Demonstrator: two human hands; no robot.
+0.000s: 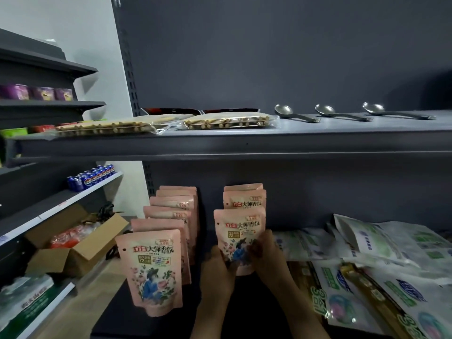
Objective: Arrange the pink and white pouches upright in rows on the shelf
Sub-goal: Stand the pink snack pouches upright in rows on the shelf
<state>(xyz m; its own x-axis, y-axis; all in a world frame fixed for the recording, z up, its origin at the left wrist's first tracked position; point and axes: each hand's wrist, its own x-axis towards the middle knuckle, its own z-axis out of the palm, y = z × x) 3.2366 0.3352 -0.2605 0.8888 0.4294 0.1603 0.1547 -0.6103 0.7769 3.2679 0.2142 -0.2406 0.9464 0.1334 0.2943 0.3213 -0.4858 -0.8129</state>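
Pink pouches stand upright in two rows on the dark lower shelf (171, 321). The left row has several pouches; its front pouch (152, 267) faces me. The right row holds three. I hold its front pink pouch (238, 231) upright from both sides: my left hand (219, 270) grips its lower left edge and my right hand (267, 255) its lower right edge. Behind it stand two more pink pouches (244, 200). White and green pouches (391, 253) lie flat in a loose pile to the right on the same shelf.
The upper shelf (244, 143) hangs just above, bearing packs of wafer sticks (227, 121) and three metal spoons (340, 113). To the left are an open cardboard box (73, 241) on the floor and side shelves with blue cans (90, 177).
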